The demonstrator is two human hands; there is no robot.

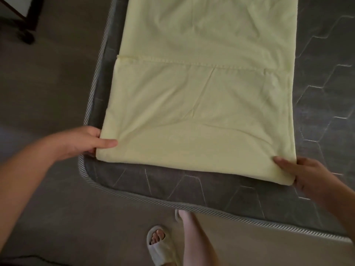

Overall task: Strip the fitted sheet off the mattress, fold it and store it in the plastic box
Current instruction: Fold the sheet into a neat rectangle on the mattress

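Pale slipper [159,244], grey floor [48,83], dark stand base [26,36] (upper left)

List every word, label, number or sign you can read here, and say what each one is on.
No text here can be read.
Fitted sheet: a faint pale mark near its near edge, too faint to read.
Mattress: hexagon stitching only, no lettering.
Slipper: no visible print.
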